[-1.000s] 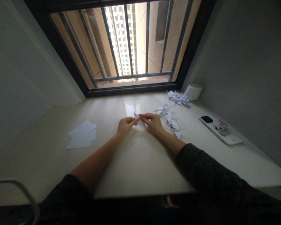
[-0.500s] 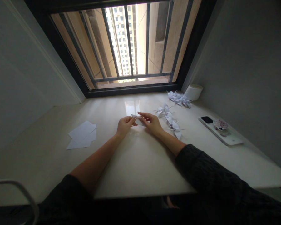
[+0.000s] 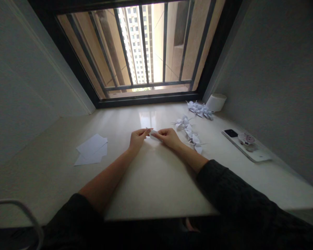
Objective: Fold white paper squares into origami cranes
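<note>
Between my two hands is a small folded piece of white paper [image 3: 155, 135], held just above the pale sill top [image 3: 156, 184]. My left hand [image 3: 138, 139] pinches its left end between thumb and fingers. On the other side, my right hand [image 3: 170, 137] grips the right part, thumb on top and fingers curled behind. The fingers hide some of the folds. To the right of my right hand lies a row of folded paper cranes [image 3: 189, 132].
Loose white paper sheets [image 3: 91, 150] lie at the left. A second cluster of paper cranes [image 3: 199, 110] sits by a white roll [image 3: 216, 102] near the window frame [image 3: 148, 102]. A phone [image 3: 246, 145] rests at the right. A pale cable [image 3: 23, 208] curves at lower left.
The fingers of my right hand, stretched out before, have curled in around the folded paper. The paper has turned slightly between my hands. Everything else stays in place.
</note>
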`<state>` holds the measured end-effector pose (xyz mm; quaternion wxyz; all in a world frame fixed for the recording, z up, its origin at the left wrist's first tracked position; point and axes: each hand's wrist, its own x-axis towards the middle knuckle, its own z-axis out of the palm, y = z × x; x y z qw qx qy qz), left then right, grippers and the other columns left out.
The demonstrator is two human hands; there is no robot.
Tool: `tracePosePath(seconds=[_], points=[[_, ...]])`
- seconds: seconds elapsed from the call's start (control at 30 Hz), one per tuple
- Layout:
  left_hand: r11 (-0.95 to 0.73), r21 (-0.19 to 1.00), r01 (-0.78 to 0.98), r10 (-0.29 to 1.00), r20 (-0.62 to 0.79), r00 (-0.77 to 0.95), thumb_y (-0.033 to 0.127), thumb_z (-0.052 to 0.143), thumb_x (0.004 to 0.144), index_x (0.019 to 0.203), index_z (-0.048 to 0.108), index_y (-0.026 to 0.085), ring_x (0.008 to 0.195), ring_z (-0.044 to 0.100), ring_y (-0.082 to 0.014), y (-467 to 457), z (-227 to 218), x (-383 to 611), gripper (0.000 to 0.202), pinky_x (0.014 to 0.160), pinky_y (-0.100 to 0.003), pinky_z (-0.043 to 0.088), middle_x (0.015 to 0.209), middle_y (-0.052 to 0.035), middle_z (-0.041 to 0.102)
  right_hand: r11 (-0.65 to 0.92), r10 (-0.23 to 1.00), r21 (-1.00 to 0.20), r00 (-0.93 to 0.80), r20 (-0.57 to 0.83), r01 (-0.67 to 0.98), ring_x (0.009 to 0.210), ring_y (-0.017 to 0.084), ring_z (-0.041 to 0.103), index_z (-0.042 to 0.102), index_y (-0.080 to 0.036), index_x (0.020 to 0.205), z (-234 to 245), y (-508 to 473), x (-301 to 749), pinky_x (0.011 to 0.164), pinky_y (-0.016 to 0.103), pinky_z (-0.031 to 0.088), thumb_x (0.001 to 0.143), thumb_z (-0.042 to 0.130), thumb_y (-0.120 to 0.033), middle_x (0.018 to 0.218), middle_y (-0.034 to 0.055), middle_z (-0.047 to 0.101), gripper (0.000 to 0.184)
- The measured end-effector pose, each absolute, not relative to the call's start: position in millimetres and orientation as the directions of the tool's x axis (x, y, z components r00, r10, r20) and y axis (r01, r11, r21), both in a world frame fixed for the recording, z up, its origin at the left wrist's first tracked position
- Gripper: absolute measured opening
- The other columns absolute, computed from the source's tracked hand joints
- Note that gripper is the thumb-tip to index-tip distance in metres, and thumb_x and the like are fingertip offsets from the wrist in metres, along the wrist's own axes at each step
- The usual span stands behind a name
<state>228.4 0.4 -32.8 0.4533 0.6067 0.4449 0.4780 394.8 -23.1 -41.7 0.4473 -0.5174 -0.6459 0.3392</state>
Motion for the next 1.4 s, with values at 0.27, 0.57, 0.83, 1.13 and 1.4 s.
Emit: tracePosePath(seconds=[0.27,0.57,0.83,1.13,1.4], points=[[-0.171,0.984,0.054,0.980,0.164,0.108,0.050,0.061,0.073,0.086,0.074,0.019,0.072,0.059,-0.0143,4,-34,226,0.035,0.062,-0.024,0.040,0.078,-0.0046,0.070,0.242,0.970,-0.903,-0.089,0.225,0.355,0.051,0.008,0.039,0.066,-0.013,0.063,-40,-23,394,0.046,0.021,0.025,0.072,0.057,-0.058,0.054,-0.0007,0.052,0.046],[-0.149,0.988,-0.039,0.989,0.149,-0.004,0.053,0.059,0.073,0.083,0.071,0.016,0.068,0.061,-0.0145,8,-37,225,0.041,0.058,-0.024,0.040,0.071,-0.0053,0.066,0.259,0.965,-0.897,-0.047,0.259,0.358,0.048,0.008,0.039,0.065,-0.013,0.059,-43,-23,394,0.046,0.022,0.026,0.073,0.057,-0.058,0.051,-0.0016,0.051,0.047],[-0.241,0.958,0.156,0.959,0.211,0.189,0.054,0.051,0.080,0.092,0.070,0.017,0.072,0.064,-0.0158,-1,-34,231,0.043,0.065,-0.025,0.044,0.077,-0.0054,0.069,0.415,0.848,-0.796,0.130,0.514,0.442,0.069,0.014,0.058,0.072,-0.021,0.094,-33,-30,394,0.058,0.025,0.045,0.084,0.051,-0.045,0.085,0.0055,0.066,0.032],[-0.301,0.935,0.186,0.946,0.267,0.186,0.052,0.050,0.080,0.074,0.067,0.016,0.071,0.063,-0.0163,-2,-32,232,0.040,0.064,-0.026,0.047,0.070,-0.0026,0.066,0.634,0.692,-0.448,-0.204,0.692,0.630,0.094,0.020,0.053,0.062,-0.032,0.114,-38,-28,393,0.084,0.039,0.049,0.082,0.060,-0.031,0.109,0.0067,0.059,0.033],[-0.245,0.957,0.154,0.966,0.228,0.122,0.051,0.053,0.078,0.073,0.067,0.015,0.069,0.062,-0.0156,1,-33,231,0.039,0.061,-0.026,0.046,0.070,-0.0037,0.067,0.581,0.768,-0.605,-0.121,0.628,0.544,0.080,0.015,0.059,0.057,-0.028,0.121,-37,-31,392,0.073,0.030,0.050,0.081,0.061,-0.030,0.104,0.0048,0.063,0.040]])
